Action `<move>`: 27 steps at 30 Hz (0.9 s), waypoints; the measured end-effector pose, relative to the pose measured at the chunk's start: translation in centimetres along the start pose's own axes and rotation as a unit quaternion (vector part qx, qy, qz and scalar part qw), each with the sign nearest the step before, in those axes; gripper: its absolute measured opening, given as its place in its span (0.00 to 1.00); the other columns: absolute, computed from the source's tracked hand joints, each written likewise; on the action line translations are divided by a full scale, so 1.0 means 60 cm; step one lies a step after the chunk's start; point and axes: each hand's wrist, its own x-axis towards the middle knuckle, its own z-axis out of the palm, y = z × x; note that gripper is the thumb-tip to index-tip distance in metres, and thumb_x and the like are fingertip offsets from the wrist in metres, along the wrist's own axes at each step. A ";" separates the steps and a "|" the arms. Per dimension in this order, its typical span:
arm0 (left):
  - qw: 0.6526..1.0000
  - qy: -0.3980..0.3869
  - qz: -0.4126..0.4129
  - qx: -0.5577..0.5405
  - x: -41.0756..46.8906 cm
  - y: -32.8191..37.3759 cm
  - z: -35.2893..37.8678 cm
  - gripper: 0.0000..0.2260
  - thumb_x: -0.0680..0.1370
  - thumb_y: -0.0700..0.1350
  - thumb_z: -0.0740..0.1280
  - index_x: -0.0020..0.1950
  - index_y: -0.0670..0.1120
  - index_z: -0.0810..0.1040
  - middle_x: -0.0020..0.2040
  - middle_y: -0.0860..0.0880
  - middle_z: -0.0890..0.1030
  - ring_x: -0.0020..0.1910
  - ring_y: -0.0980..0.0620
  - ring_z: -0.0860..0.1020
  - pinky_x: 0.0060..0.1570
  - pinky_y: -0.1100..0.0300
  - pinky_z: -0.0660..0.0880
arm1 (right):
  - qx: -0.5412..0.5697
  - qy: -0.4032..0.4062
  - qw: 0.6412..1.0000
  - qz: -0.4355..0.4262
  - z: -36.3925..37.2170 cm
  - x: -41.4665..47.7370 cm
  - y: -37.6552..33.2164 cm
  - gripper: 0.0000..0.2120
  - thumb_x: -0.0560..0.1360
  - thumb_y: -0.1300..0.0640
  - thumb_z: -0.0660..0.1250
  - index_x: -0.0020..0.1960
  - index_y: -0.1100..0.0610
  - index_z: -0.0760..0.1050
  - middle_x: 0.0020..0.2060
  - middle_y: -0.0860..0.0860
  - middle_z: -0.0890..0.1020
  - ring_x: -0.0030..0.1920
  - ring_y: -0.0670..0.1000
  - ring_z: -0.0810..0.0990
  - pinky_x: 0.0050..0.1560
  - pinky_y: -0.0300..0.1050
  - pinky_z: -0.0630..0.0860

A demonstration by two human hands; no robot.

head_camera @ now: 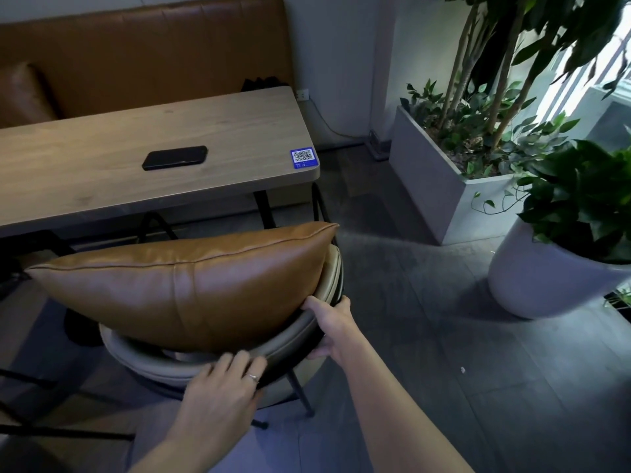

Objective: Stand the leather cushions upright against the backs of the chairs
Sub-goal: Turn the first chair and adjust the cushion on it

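A tan leather cushion (184, 281) stands on its long edge inside a round grey chair (293, 332), leaning against the curved backrest. My right hand (333, 324) grips the right side of the backrest rim, thumb on the inner side beside the cushion. Lower down, my left hand (222, 394) rests over the near part of the same rim, fingers curled on its top; a ring shows on one finger. Neither hand holds the cushion. Another brown cushion (24, 97) sits on the bench at the far left.
A wooden table (102, 175) stands just beyond the chair, with a black phone (174, 158) and a QR sticker (304, 158) on it. A brown leather bench back (146, 52) lines the wall. A rectangular planter (440, 186) and a white plant pot (532, 281) stand on the right.
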 end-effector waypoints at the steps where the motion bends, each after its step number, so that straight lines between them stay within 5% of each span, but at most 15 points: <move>1: 1.000 0.000 0.009 0.023 0.009 -0.003 0.004 0.24 0.62 0.48 0.82 0.56 0.44 0.82 0.41 0.45 0.77 0.36 0.42 0.77 0.29 0.52 0.74 | -0.001 0.003 1.000 -0.002 0.001 0.001 0.000 0.53 0.71 0.54 0.75 0.83 0.42 0.43 0.71 0.59 0.71 0.66 0.69 0.76 0.54 0.75 0.81; 4: 0.997 -0.006 0.018 0.078 0.040 -0.013 -0.002 0.33 0.60 0.43 0.82 0.65 0.44 0.82 0.47 0.42 0.80 0.39 0.40 0.78 0.33 0.50 0.74 | 0.001 0.005 1.000 -0.004 0.003 0.002 0.002 0.51 0.71 0.55 0.75 0.83 0.44 0.45 0.71 0.60 0.73 0.65 0.69 0.77 0.54 0.76 0.81; 10: 0.995 -0.026 0.083 0.043 0.053 -0.041 -0.013 0.36 0.54 0.49 0.87 0.61 0.45 0.85 0.32 0.49 0.80 0.29 0.45 0.79 0.23 0.60 0.74 | 0.002 0.009 1.000 -0.002 0.003 -0.001 0.003 0.45 0.72 0.56 0.73 0.81 0.47 0.51 0.69 0.59 0.73 0.66 0.69 0.76 0.54 0.75 0.81; 23: 0.995 -0.021 0.101 0.018 0.044 -0.065 -0.009 0.36 0.56 0.49 0.86 0.64 0.50 0.84 0.34 0.52 0.83 0.28 0.47 0.80 0.20 0.63 0.71 | 0.024 0.009 1.000 -0.010 0.015 -0.017 0.019 0.49 0.70 0.54 0.76 0.83 0.46 0.51 0.74 0.58 0.70 0.69 0.69 0.74 0.55 0.73 0.82; 27: 0.993 -0.028 0.108 0.029 0.046 -0.067 -0.012 0.36 0.70 0.58 0.77 0.76 0.55 0.71 0.44 0.51 0.84 0.41 0.48 0.83 0.30 0.60 0.73 | 0.039 -0.006 0.999 -0.011 0.012 -0.019 0.028 0.52 0.71 0.52 0.77 0.84 0.45 0.49 0.79 0.57 0.67 0.71 0.69 0.73 0.60 0.73 0.80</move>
